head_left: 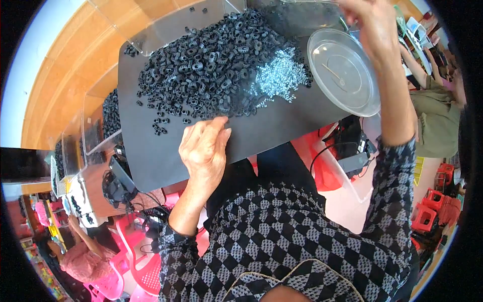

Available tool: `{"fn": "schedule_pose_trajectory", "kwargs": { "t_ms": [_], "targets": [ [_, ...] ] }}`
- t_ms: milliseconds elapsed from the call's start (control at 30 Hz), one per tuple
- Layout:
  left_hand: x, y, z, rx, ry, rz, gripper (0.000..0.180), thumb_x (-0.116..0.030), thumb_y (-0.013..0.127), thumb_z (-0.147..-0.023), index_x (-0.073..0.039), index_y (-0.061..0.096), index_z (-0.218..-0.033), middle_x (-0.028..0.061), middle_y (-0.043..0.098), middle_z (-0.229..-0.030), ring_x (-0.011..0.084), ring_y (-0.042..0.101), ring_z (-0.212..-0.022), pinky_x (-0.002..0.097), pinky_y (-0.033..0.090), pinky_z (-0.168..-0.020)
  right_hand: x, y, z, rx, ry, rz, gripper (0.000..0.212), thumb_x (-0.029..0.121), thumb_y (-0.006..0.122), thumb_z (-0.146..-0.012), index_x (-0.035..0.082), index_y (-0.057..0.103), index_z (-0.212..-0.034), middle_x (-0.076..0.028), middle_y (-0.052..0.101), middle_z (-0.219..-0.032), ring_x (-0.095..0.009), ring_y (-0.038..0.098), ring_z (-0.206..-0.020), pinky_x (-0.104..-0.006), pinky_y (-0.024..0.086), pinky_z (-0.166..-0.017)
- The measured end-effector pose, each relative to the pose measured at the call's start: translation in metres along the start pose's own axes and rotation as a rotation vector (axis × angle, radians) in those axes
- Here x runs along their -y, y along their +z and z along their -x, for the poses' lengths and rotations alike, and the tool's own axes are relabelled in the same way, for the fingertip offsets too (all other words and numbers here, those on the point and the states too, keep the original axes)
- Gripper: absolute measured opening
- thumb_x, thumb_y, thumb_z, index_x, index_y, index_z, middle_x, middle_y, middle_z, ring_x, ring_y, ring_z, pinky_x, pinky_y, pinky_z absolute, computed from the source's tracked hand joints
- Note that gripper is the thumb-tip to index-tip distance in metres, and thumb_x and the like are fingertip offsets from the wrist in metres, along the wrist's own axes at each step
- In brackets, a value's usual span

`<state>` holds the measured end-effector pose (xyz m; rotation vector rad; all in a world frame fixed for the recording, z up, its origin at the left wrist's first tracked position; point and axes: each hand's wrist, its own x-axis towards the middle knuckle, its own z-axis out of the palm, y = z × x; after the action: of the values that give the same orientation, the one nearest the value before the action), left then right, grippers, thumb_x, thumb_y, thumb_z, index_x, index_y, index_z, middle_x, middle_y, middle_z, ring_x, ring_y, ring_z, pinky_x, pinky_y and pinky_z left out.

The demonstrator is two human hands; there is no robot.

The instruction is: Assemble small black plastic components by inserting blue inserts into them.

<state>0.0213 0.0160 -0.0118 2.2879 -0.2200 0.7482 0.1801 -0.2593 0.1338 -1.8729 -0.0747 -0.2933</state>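
Note:
A large pile of small black plastic parts (201,65) covers much of the dark board (151,151) in front of me. Against its right side lies a heap of tiny silvery springs or coil-like pieces (282,74). My left hand (204,151) is at the pile's near edge, palm down, fingers bent together; what they hold, if anything, is hidden. Up at the top right, my right hand (370,20) reaches past the round clear lid or shallow dish (322,55), close to a clear tub (307,20). The picture's edge cuts off part of its fingers.
Clear bins with more black parts (110,113) stand left of the board. Cables and a dark device (121,173) sit below its left corner. Pink chairs (146,272) and another person (88,259) are at lower left; red stools (427,216) and a person in green (437,126) at right.

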Motion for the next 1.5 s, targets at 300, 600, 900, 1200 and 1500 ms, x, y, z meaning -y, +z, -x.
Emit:
{"fn": "schedule_pose_trajectory", "kwargs": {
  "t_ms": [300,600,900,1200,1500],
  "targets": [
    [0.013,-0.002,-0.031,-0.005,0.122,-0.138,0.025,0.001,0.070,-0.066,-0.005,0.066,-0.090,0.0072,0.062,-0.076,0.0241,0.059,-0.071,0.0346,0.044,-0.064,-0.024,0.004,-0.105,-0.394,-0.872,0.996,0.035,0.008,0.063,-0.067,-0.002,0.065,-0.101,-0.021,0.064,-0.085,-0.036,0.060,-0.079,-0.0437,0.047,-0.072],
    [0.021,0.031,-0.083,0.099,0.283,-0.412,0.027,-0.018,0.075,-0.066,-0.007,0.066,-0.088,0.0057,0.053,-0.069,0.0240,0.056,-0.067,0.0359,0.041,-0.064,-0.042,0.069,0.024,-0.126,-1.048,0.563,0.016,0.004,0.065,-0.073,0.005,0.064,-0.089,-0.009,0.062,-0.087,-0.029,0.057,-0.083,-0.0380,0.047,-0.072],
    [0.026,0.042,-0.092,0.086,0.433,-0.491,0.006,-0.002,0.060,-0.063,-0.005,0.054,-0.065,0.0093,0.051,-0.065,0.0256,0.055,-0.062,0.0380,0.041,-0.062,-0.080,0.076,0.076,0.112,-0.818,0.414,0.016,0.002,0.069,-0.071,0.005,0.064,-0.086,-0.008,0.057,-0.075,-0.027,0.055,-0.073,-0.0370,0.045,-0.062],
    [0.005,-0.006,-0.063,-0.001,0.598,-0.431,0.020,0.000,0.057,-0.057,0.001,0.056,-0.077,0.0080,0.042,-0.066,0.0233,0.045,-0.057,0.0355,0.038,-0.056,-0.095,0.085,0.112,0.303,-0.874,0.552,0.022,-0.001,0.073,-0.063,0.000,0.064,-0.083,-0.009,0.055,-0.075,-0.025,0.052,-0.072,-0.0345,0.044,-0.060],
    [-0.014,-0.018,-0.013,0.445,0.686,-0.542,0.033,-0.020,0.057,-0.067,0.007,0.061,-0.086,0.0182,0.055,-0.085,0.0267,0.052,-0.076,0.0459,0.042,-0.084,-0.095,0.096,0.111,0.328,-0.950,0.709,0.012,0.000,0.066,-0.066,0.001,0.059,-0.076,-0.010,0.049,-0.072,-0.027,0.050,-0.071,-0.0371,0.042,-0.062]
  ]
}}
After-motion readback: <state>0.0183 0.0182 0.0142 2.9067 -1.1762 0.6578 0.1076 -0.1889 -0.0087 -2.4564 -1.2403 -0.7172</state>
